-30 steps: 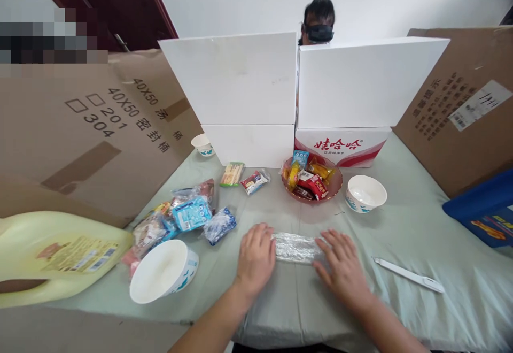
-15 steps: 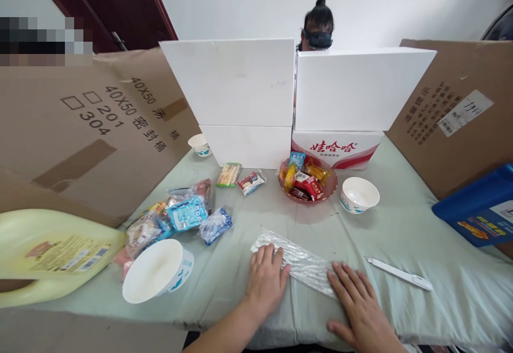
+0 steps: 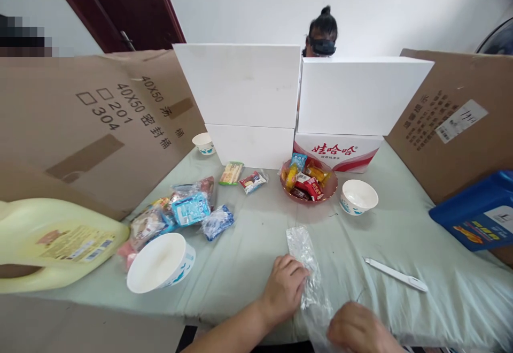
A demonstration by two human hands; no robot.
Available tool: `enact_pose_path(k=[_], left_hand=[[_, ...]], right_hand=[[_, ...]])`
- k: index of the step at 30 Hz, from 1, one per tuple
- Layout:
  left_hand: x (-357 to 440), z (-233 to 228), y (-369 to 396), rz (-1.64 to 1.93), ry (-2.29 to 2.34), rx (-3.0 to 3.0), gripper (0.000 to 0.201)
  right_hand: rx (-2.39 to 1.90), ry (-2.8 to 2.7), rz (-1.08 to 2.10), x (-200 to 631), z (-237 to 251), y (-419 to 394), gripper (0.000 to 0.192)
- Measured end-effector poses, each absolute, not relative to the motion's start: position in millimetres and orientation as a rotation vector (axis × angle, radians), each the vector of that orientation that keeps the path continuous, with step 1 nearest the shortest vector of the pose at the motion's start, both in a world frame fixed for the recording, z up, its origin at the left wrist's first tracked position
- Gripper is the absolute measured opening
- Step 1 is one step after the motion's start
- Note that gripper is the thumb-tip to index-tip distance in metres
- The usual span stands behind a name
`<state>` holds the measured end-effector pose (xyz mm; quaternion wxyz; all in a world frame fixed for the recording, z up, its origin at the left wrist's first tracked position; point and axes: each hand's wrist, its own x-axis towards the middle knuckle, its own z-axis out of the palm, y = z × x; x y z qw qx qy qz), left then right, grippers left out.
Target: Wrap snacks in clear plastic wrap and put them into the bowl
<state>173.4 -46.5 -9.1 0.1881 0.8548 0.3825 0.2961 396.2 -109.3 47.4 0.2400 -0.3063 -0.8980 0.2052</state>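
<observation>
A folded strip of crinkled clear plastic film (image 3: 303, 246) lies on the table in front of me, running from mid-table down toward the near edge. My left hand (image 3: 285, 284) is closed at its left side, fingers curled and fingertips pressing on the film. Lower down, my right hand (image 3: 358, 325) is curled over the near end of the film, which looks pulled thin there; its fingertips are partly hidden. To the right of my right hand lies a white utility knife (image 3: 396, 274).
A pink glass bowl (image 3: 333, 188) holds several wrapped snacks, with a white paper bowl (image 3: 358, 198) beside it. Snack packets (image 3: 191, 208), another paper bowl (image 3: 158, 265) and a yellow jug (image 3: 76, 240) stand left. A blue bottle (image 3: 475, 211) is right. Boxes (image 3: 244, 85) wall the back; a person sits behind.
The film has turned to point more toward me. Both hands, flat on it before, are now curled; my right hand has moved closer to the table's near edge.
</observation>
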Motion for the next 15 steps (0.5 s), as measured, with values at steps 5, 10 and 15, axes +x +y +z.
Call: enact_pose_path(k=[5,10,15], left_hand=[[162.7,-19.7,-42.1,0.970,1.033,2.080,0.048],[163.3,-33.4,-42.0,1.023,1.027,1.997,0.070],[163.7,-28.2,-46.7,1.016,1.135,1.985,0.064]], right_hand=[[-1.323,-2.223,0.813,376.9,54.9,-34.9,0.021],[-1.620,-2.051,0.838,348.2,23.8,25.9,0.029],[-1.692,-2.050,0.692,332.6,2.8,27.8,0.033]])
